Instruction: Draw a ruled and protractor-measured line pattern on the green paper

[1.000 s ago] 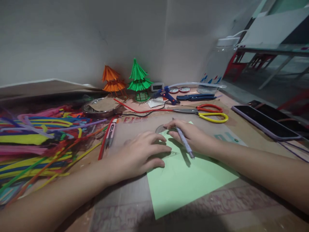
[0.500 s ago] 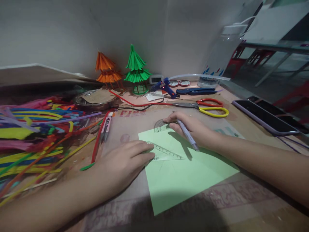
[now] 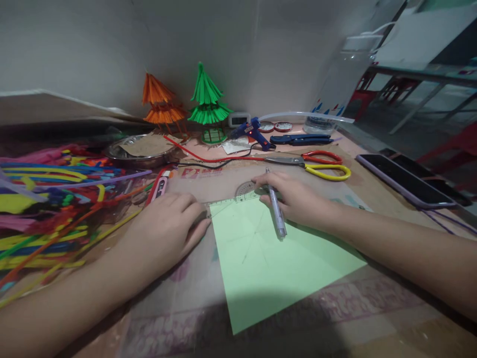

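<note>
Right grip: we had a pen (image 3: 276, 209) grasped in the curled fingers of our right hand (image 3: 298, 199), held slanting above the green paper sheet (image 3: 290, 268).
Left grip: our left hand (image 3: 167, 223) lay palm down with fingers bent, just beside the sheet's far left corner; its fingertips met the clear set square (image 3: 222, 203), but we could not tell whether they pinched it.
Paper: the sheet lay flat in front of us, partly under our right hand, with thin drawn lines (image 3: 257, 231) crossing on it.
Protractor: it lay at the sheet's far edge, near our right fingertips.
Cutting tools: beyond the sheet, toward its right, we had scissors (image 3: 327, 172) with red and yellow handles; left of the sheet, a pink craft knife (image 3: 162, 184).
Glue gun: blue (image 3: 255, 133), beyond the sheet, a small red light showing.
Models: an orange tiered model (image 3: 160, 99) and a green tiered model (image 3: 209, 104) stood beyond the sheet, to its far left.
Stems: colourful fuzzy stems (image 3: 48, 174) were heaped well left of the sheet.
Phone: it lay right of the sheet.
</note>
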`<state>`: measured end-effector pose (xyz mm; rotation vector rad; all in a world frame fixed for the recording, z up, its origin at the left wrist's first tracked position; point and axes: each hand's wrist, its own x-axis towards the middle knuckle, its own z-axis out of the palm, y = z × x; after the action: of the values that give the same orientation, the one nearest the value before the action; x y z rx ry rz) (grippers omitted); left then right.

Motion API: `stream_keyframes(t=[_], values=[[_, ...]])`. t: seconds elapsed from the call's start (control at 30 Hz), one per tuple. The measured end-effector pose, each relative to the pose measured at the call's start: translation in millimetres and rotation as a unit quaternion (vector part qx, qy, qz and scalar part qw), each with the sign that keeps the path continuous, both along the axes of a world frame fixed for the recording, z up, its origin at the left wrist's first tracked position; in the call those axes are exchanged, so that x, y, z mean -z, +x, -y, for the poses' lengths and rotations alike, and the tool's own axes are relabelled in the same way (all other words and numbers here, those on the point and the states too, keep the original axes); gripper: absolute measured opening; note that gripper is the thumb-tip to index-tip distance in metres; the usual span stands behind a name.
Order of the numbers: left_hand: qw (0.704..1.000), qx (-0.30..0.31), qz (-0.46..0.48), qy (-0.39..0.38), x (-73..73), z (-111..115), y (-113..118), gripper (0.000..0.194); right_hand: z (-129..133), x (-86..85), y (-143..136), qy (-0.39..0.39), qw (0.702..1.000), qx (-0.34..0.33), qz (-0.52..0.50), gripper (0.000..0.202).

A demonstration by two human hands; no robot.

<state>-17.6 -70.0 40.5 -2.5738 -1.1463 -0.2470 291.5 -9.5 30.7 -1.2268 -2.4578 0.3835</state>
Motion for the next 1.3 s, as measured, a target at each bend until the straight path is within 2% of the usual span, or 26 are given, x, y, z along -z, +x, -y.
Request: stream_keyframes(t=[0.23,0.47,0.7,0.83,0.93,1.13,1.3], values=[[1.0,0.001,0.014,0.001,0.4,-1.1,4.0,0.036,1.8,-0.5,0.9,0.0,0.999,-0.023,-0.049,0.015],[1.0,0.01,0.018,-0.023,1.9,-2.2,0.3,0.036,-1.2,0.6,0.1,-0.022,0.997,0.018,-0.076,0.017],[0.989,0.071,0.092,-0.093,3.4,21.0,11.8,0.028,-2.9,-3.0,0.1,-0.038,0.993,0.036,-0.11,0.012],[0.983,0.138,0.095,-0.079,1.1,32.9,18.5,0.03,-2.1,-4.6,-0.5,-0.045,0.99,0.038,-0.126,0.011],[0.981,0.164,0.078,-0.065,-0.7,35.0,17.5,0.038,-3.1,-3.9,-0.7,-0.041,0.991,0.033,-0.125,0.013],[0.986,0.159,0.04,-0.034,-2.3,39.7,14.9,0.047,-2.0,-2.3,-0.5,-0.033,0.991,0.034,-0.129,0.013],[0.988,0.152,0.025,-0.029,-2.8,41.6,18.0,0.045,10.3,-17.9,-2.4,0.003,0.988,0.001,-0.155,0.016]])
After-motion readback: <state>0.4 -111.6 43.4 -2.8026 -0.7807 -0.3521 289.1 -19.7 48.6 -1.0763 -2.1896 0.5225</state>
